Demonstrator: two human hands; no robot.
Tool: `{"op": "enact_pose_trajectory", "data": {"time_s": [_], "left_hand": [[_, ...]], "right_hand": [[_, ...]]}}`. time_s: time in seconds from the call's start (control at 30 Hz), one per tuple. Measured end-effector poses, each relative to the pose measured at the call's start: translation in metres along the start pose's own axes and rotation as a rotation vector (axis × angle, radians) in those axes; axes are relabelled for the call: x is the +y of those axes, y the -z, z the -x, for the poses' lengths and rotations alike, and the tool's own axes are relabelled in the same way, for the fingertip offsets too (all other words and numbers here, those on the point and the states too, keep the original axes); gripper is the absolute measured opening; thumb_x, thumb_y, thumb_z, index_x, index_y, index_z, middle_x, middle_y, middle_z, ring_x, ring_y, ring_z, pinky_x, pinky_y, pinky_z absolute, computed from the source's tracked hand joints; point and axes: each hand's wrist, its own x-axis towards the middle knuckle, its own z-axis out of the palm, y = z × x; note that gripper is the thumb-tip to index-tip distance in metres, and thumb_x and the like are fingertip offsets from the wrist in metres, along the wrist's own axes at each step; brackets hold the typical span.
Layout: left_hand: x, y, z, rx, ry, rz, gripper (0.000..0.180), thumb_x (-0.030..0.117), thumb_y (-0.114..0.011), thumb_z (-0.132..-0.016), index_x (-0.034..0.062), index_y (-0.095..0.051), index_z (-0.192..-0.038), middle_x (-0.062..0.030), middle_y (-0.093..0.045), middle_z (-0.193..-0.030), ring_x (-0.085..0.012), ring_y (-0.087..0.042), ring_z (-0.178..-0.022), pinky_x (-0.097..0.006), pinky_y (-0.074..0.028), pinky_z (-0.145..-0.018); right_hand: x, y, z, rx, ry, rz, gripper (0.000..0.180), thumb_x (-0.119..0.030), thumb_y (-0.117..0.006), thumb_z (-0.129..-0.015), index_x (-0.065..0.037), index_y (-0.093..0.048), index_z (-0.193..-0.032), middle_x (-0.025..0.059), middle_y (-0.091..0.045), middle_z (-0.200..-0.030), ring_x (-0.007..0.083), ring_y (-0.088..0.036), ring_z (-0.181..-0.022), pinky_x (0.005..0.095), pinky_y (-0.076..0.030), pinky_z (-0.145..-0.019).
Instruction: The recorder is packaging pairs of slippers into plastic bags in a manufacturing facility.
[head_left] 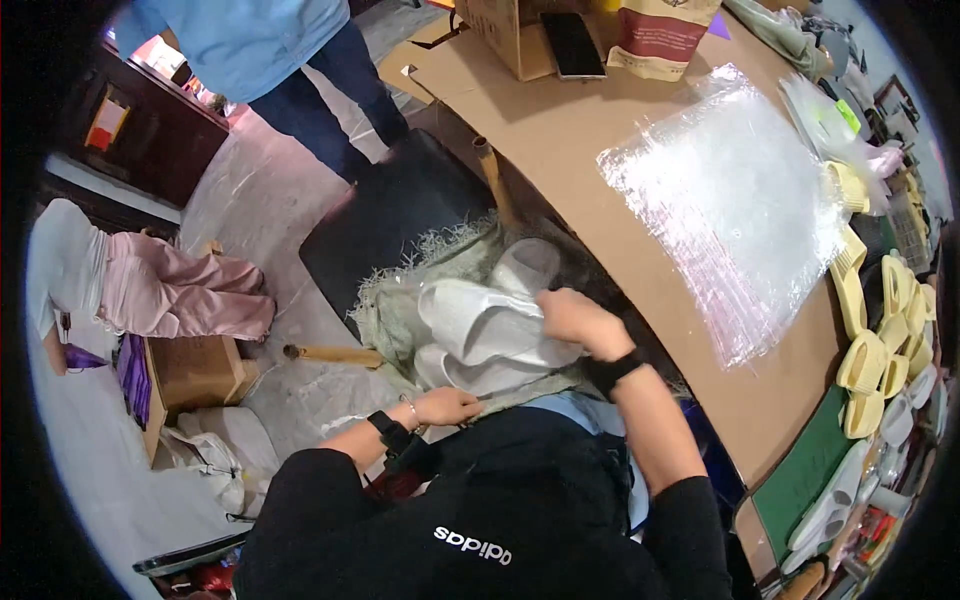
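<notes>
A green-grey woven sack [395, 312] with frayed edges lies open in front of me, against a black chair seat. Several pale grey-white slide slippers [470, 320] are heaped in its mouth. My right hand [585, 322] is closed at the right side of the heap, its fingers curled around the edge of a white slipper; the fingertips are partly hidden. At the near rim of the sack, my left hand [448, 405] has its fingers bent together on the sack's edge, just below the slippers. Another slipper [528, 265] rests at the far side of the heap.
To the right, a brown table [560, 150] bears a stack of clear plastic bags [730, 210], a phone [573, 45] and a pouch [660, 38]. Yellow slippers [865, 365] line its far right. Bamboo poles [495, 180] jut beside the sack. Two people are at the left.
</notes>
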Motion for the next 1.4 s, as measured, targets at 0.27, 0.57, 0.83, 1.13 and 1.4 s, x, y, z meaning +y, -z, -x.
{"op": "enact_pose_trajectory", "data": {"time_s": [0.27,0.57,0.83,1.13,1.4], "left_hand": [[-0.010,0.033,-0.004,0.556,-0.168,0.142,0.039,0.027,-0.058,-0.081,0.0024,-0.052,-0.110,-0.0178,-0.056,-0.098,-0.0325,-0.052,-0.091,-0.038,-0.042,-0.082],[-0.050,0.118,-0.050,1.129,0.279,-0.343,0.074,0.026,-0.068,-0.072,0.0060,-0.032,-0.133,-0.0189,-0.044,-0.124,-0.0364,-0.041,-0.113,-0.047,-0.029,-0.098],[-0.075,0.151,-0.064,1.158,0.190,0.008,0.020,0.022,-0.054,-0.080,0.0052,-0.063,-0.087,-0.0215,-0.061,-0.089,-0.0395,-0.057,-0.085,-0.045,-0.047,-0.075],[0.007,0.149,-0.035,1.400,-0.135,-0.408,0.032,0.021,-0.063,-0.075,0.0084,-0.058,-0.104,-0.0120,-0.060,-0.093,-0.0331,-0.052,-0.096,-0.045,-0.036,-0.088],[0.214,0.124,-0.001,0.152,-0.658,0.009,0.020,0.016,-0.058,-0.084,0.0007,-0.063,-0.096,-0.0134,-0.066,-0.088,-0.0194,-0.064,-0.079,-0.028,-0.048,-0.062]], "right_hand": [[-0.034,-0.096,-0.038,0.214,-0.032,0.062,0.026,-0.008,-0.052,-0.074,-0.007,-0.052,-0.100,0.0152,-0.065,-0.080,0.0315,-0.064,-0.078,0.0415,-0.049,-0.064],[-0.040,-0.073,-0.049,0.400,0.062,0.220,0.014,-0.010,-0.049,-0.079,-0.009,-0.053,-0.092,0.0101,-0.063,-0.073,0.0278,-0.063,-0.069,0.0397,-0.048,-0.058],[-0.040,-0.095,-0.016,0.284,0.110,0.315,0.040,-0.013,-0.049,-0.082,-0.024,-0.048,-0.121,0.0138,-0.041,-0.131,0.0381,-0.041,-0.116,0.0613,-0.036,-0.086],[-0.050,0.024,0.086,0.395,0.359,-0.405,0.037,-0.011,-0.056,-0.079,-0.001,-0.051,-0.114,0.0183,-0.057,-0.103,0.0332,-0.054,-0.098,0.0413,-0.043,-0.085],[0.103,0.098,0.307,1.378,-0.563,-0.247,0.029,-0.007,-0.059,-0.074,-0.002,-0.057,-0.102,0.0151,-0.057,-0.098,0.0303,-0.054,-0.092,0.0367,-0.045,-0.081]]}}
